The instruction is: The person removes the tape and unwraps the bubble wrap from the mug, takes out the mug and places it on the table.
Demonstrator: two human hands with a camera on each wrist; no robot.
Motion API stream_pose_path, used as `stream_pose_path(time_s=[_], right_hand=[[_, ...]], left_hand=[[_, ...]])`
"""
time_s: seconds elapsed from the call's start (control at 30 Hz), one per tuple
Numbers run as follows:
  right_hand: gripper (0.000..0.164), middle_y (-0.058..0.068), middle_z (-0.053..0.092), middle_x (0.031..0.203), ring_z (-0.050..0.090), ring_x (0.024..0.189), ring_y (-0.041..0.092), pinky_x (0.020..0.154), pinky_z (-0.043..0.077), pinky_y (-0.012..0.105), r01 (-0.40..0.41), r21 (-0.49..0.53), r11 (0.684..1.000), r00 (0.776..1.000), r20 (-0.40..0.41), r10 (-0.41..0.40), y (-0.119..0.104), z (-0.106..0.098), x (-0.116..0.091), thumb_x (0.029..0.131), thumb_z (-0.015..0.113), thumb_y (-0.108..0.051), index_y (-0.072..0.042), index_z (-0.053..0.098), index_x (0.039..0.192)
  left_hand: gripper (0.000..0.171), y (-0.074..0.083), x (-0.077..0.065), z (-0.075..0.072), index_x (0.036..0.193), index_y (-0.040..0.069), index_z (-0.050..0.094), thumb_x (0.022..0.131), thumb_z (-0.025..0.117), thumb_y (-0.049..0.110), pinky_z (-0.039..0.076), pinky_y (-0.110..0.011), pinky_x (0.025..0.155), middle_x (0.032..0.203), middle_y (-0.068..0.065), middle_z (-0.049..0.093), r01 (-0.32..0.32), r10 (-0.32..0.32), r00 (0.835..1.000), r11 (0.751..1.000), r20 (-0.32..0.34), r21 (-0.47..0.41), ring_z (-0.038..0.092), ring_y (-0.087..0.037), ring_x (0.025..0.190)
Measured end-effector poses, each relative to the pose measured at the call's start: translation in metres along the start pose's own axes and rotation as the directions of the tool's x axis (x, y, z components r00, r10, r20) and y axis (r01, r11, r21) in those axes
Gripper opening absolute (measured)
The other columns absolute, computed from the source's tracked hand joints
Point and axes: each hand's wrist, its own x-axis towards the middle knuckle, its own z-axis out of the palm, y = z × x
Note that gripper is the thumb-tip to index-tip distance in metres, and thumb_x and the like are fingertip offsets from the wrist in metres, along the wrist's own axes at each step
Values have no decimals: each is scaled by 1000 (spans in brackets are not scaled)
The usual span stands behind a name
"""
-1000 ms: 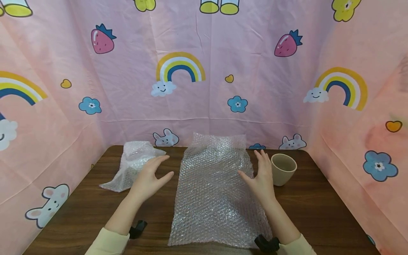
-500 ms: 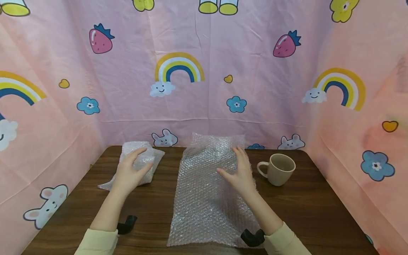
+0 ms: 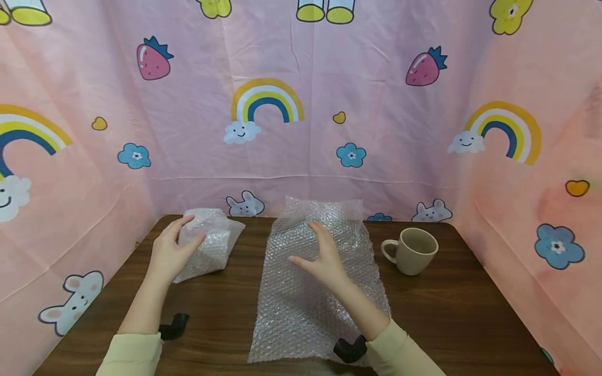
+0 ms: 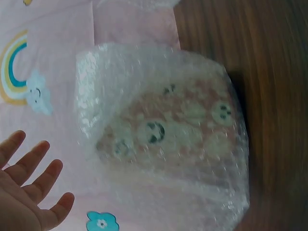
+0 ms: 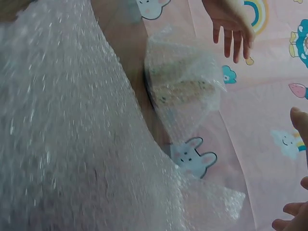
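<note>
At the back left lies a bubble-wrapped bundle (image 3: 213,251); in the left wrist view a reddish and white pattern with small faces shows through its wrap (image 4: 168,130). My left hand (image 3: 168,255) hovers at the bundle's left side, fingers spread and thumb apart, holding nothing. A flat sheet of bubble wrap (image 3: 282,318) covers the middle of the table. Over this sheet is my right hand (image 3: 325,265), its fingers and thumb parted around air. To the right stands an upright beige mug (image 3: 415,255), its handle pointing left.
The dark wooden table (image 3: 451,318) ends at a pink patterned cloth (image 3: 310,151) that hangs at the back and both sides. The sheet's far end rises against the back cloth. Black wrist mounts (image 3: 174,327) are on both forearms.
Both hands have moved left: the left from the bundle's right part to its left side, the right from beside the mug to over the sheet. The mug's handle has come into view.
</note>
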Motion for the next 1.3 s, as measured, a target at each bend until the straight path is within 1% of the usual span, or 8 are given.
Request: stream_pose_path(time_s=[0.2,0.37,0.53,0.8,0.93,1.03,1.17,1.3], right_hand=[[92,11,25,154,19,141,34,105,22,61,-23,41,999,999,49,21,-11,17,5,76,80,-40,-16,30,149],[92,9,28,153,23,140,30,106,25,56,-39,54,998,997,68,35,-16,32,11,77,79,-41,-17,29,150],[90,10,29,152,28,137,32,104,29,56,-43,97,994,996,84,35,-22,45,15,80,76,-46,-17,28,150],[83,5,29,152,28,137,29,103,31,57,-76,190,979,993,101,58,-31,67,22,84,71,-48,-25,28,151],[80,5,29,152,30,136,29,101,34,55,-129,236,963,987,121,103,-34,77,25,85,70,-48,-26,28,150],[80,9,31,151,36,133,33,97,39,53,-167,277,946,981,144,131,-38,85,28,86,69,-47,-25,28,150],[78,15,33,148,41,127,38,93,44,52,-210,320,924,972,172,161,-39,98,32,87,69,-45,-24,28,150],[77,19,34,145,43,125,44,91,45,51,-259,357,898,960,196,199,-39,109,38,87,69,-42,-24,29,150]], left_hand=[[61,-11,1,-6,139,0,46,92,65,33,33,-65,93,140,-25,43,21,-21,1000,1000,-17,3,37,-48,127],[64,-22,4,-9,143,3,42,93,63,37,33,-66,92,139,-24,42,45,-45,999,999,-5,-19,36,-48,127],[64,-31,8,-11,144,3,40,94,60,38,29,-67,95,141,-25,39,53,-53,999,998,2,-45,33,-48,128],[69,-53,13,-13,150,5,27,98,51,42,23,-70,97,149,-27,25,135,-128,989,987,79,-84,22,-51,133],[70,-62,18,-12,151,5,24,99,46,45,23,-68,98,148,-26,29,142,-136,987,986,82,-81,25,-50,132],[69,-67,23,-10,151,4,22,100,44,44,23,-68,98,148,-26,30,136,-128,988,987,92,-89,25,-50,132],[67,-70,28,-9,151,0,20,102,40,42,24,-68,98,146,-31,30,115,-103,989,987,111,-111,26,-53,131],[67,-70,35,-6,149,-3,21,103,31,44,22,-67,100,144,-34,29,107,-91,987,986,129,-126,25,-54,131]])
